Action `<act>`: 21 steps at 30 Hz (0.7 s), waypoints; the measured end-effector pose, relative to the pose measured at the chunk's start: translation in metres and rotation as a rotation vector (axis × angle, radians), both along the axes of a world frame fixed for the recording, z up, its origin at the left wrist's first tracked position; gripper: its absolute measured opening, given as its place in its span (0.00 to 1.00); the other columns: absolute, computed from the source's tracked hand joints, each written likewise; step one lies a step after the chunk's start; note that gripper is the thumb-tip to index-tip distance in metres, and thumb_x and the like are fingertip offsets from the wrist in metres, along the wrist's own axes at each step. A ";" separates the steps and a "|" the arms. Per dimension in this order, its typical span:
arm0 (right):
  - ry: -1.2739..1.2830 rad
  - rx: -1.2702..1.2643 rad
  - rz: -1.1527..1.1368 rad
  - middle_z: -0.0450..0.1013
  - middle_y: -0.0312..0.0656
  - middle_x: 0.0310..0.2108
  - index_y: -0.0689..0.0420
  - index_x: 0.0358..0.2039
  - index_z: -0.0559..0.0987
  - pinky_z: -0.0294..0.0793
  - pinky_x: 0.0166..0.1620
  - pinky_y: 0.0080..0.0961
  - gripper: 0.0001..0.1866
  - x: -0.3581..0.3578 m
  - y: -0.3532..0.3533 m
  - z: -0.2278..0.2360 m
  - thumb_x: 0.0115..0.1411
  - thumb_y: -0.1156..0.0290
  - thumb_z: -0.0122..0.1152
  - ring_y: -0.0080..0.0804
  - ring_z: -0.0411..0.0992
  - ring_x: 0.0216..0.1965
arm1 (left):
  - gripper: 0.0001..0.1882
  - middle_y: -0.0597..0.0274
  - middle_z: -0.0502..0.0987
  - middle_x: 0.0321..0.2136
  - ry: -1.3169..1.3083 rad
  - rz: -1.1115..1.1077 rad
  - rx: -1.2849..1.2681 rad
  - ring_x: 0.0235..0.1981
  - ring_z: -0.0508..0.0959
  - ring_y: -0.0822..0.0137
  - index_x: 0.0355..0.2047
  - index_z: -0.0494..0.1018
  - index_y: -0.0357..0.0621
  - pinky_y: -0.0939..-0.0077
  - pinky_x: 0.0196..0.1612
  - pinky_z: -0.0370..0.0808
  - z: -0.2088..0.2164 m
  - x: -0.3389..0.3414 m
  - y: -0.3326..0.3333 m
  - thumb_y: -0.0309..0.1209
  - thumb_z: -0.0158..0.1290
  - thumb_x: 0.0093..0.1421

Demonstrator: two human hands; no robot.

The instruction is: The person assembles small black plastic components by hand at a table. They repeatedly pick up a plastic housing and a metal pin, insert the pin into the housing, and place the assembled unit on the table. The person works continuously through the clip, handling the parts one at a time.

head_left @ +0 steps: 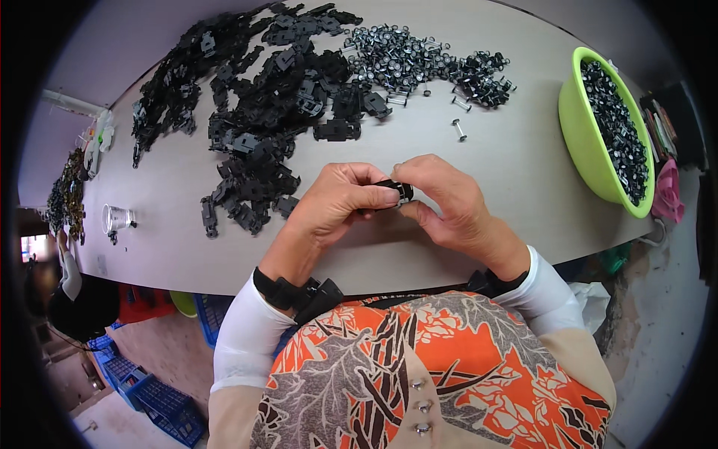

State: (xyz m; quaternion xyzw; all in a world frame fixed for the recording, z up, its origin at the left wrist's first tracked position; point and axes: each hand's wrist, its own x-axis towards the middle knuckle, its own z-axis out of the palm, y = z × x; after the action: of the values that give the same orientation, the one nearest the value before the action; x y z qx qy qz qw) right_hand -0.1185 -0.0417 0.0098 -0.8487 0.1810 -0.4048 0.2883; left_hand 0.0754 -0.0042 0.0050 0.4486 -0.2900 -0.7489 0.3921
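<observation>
Above the near side of the table, both my hands meet at a small black plastic toy car chassis (402, 191). My left hand (336, 198) pinches its left end between thumb and fingers. On the other side, my right hand (446, 200) has its thumb and forefinger closed around the right end. My fingers cover much of the piece, so I cannot make out whether a wheel axle is in it. Beyond my left hand lies a large heap of similar black chassis (262, 112). A pile of metal wheel axles (396, 60) is at the far middle, with one loose axle (458, 130) nearer me.
A lime-green basin (576, 135) full of small dark wheel parts stands at the table's right. A clear plastic cup (116, 218) is at the left. Another person (78, 303) sits at the far left beside another heap (66, 191). Blue crates (161, 404) stand on the floor.
</observation>
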 end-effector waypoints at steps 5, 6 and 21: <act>0.046 0.047 0.032 0.71 0.43 0.32 0.59 0.43 0.72 0.72 0.33 0.30 0.27 -0.007 0.008 0.000 0.39 0.85 0.65 0.42 0.72 0.34 | 0.07 0.68 0.75 0.23 0.108 -0.040 -0.012 0.20 0.69 0.81 0.26 0.76 0.42 0.88 0.22 0.63 0.003 0.000 0.006 0.26 0.63 0.49; 0.016 0.044 0.036 0.71 0.42 0.32 0.59 0.43 0.73 0.72 0.33 0.30 0.27 -0.009 0.010 -0.002 0.39 0.85 0.65 0.41 0.72 0.33 | 0.06 0.68 0.75 0.23 0.128 -0.046 -0.017 0.20 0.69 0.81 0.26 0.75 0.42 0.89 0.22 0.63 0.001 -0.002 0.007 0.26 0.63 0.49; -0.112 0.069 0.074 0.71 0.42 0.32 0.59 0.43 0.73 0.73 0.35 0.29 0.25 -0.019 0.024 -0.011 0.41 0.83 0.66 0.41 0.72 0.35 | 0.08 0.70 0.72 0.21 0.226 -0.097 0.008 0.18 0.67 0.81 0.23 0.73 0.43 0.89 0.21 0.62 -0.002 -0.015 0.018 0.27 0.63 0.48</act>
State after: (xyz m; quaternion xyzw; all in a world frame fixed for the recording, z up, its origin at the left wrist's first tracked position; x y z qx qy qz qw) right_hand -0.1374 -0.0175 -0.0007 -0.8203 0.1471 -0.4341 0.3420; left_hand 0.0603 0.0138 0.0027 0.3482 -0.2623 -0.8140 0.3840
